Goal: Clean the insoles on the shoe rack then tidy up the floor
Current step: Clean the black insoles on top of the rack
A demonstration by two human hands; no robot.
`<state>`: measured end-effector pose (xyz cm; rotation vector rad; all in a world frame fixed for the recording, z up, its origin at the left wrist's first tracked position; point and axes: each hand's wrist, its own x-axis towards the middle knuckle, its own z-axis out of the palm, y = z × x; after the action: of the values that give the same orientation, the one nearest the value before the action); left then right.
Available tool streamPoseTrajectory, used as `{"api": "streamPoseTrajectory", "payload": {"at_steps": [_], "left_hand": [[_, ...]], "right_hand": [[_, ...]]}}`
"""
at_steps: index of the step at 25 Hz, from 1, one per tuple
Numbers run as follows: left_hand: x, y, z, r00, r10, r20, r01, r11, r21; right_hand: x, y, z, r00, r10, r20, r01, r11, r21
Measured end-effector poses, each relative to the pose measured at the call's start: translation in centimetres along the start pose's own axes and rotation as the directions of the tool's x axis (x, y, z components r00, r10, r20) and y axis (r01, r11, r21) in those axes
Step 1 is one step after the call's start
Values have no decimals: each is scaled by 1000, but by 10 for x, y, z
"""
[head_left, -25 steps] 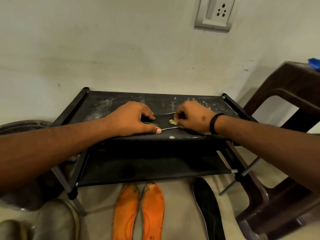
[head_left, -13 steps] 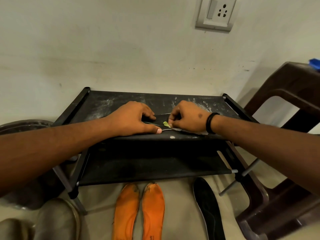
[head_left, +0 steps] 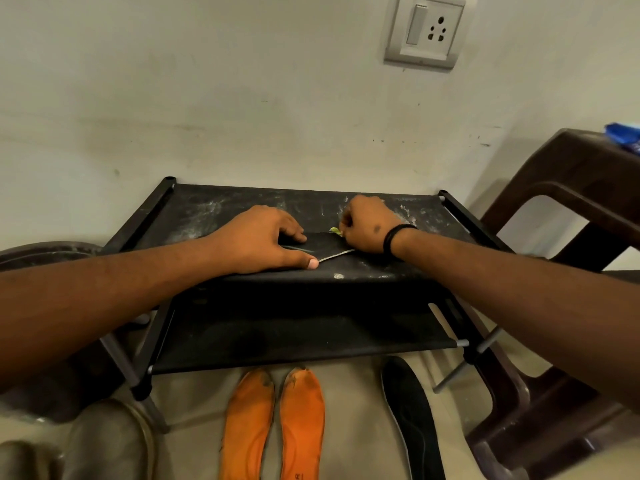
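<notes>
- Clearly the cleaning is still under way: a black insole (head_left: 322,245) lies flat on the top tier of the shoe rack (head_left: 221,209), toward its front edge, with both hands on it.
- Left hand (head_left: 263,240) is spread, palm down, on the insole's 9 o'clock end, thumb along the near edge and fingers over the far edge; I judge it is pinning the insole in place.
- Right hand (head_left: 369,225) is curled into a loose fist at the insole's 3 o'clock end, fingertips pinching a small yellow-green scrap (head_left: 335,231) against the insole. Whether that is a bit of sponge or cloth I cannot tell.
- Right wrist carries a black band (head_left: 394,237); both forearms reach in from 7 and 4 o'clock.
- White powdery smears (head_left: 207,211) streak the rack's top fabric at about 11 and 1 o'clock, so the rack itself is not clean.
- Down on the floor (head_left: 349,427), at 6 o'clock of the rack, two orange insoles (head_left: 273,424) lie side by side, dark grime showing at their toes; a second black insole (head_left: 412,417) lies at 5 o'clock of them.
- Whether those three are already cleaned I cannot tell; the grime suggests the orange pair is not.
- Tidying the floor looks not yet begun.
</notes>
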<state>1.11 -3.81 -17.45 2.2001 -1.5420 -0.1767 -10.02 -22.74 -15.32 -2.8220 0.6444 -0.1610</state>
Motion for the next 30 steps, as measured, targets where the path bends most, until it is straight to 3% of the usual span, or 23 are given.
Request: {"api": "streamPoseTrajectory", "payload": {"at_steps": [7, 12, 18, 24, 30], "left_hand": [[-4, 2, -2, 999, 52, 3, -52, 998, 17], [-2, 0, -1, 1000, 28, 4, -28, 1000, 2], [1, 0, 1, 1000, 10, 2, -9, 1000, -7], [0, -2, 1, 1000, 27, 6, -27, 1000, 10], [-1, -1, 0, 1000, 22, 6, -22, 1000, 13]], "right_hand": [[-32, -24, -1, 956, -264, 125, 249, 961, 124], [-21, 21, -19, 985, -134, 109, 143, 986, -85], [2, 35, -12, 1000, -1, -7, 0, 990, -143], [5, 11, -2, 989, -122, 88, 120, 993, 22], [10, 37, -26, 991, -90, 94, 98, 991, -86]]}}
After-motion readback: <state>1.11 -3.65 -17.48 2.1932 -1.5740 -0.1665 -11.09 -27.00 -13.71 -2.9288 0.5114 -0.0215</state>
